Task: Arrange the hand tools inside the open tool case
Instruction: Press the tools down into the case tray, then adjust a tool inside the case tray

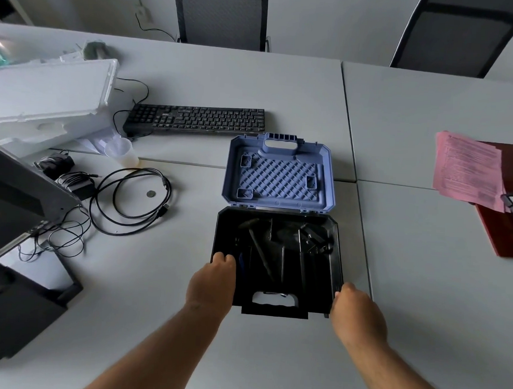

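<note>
Grey office table (283,86), open tool case (274,308) gripped at both sides by left hand (211,283) and right hand (359,313).

The tool case (277,265) has a glossy black plastic tray and a matt blue plastic lid (279,171) with a ribbed lattice.

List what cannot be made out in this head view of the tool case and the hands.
- Tools in the black tray: dark on dark, so apart from a hammer their kinds are unclear.
- Left hand: fingertips curl over the tray's left wall, so any grip is hidden.
- Right hand: fingers tucked at the tray's right corner, contact unclear.
- Pink papers: print too small to read.
- Monitor: cut off by the left edge.
</note>
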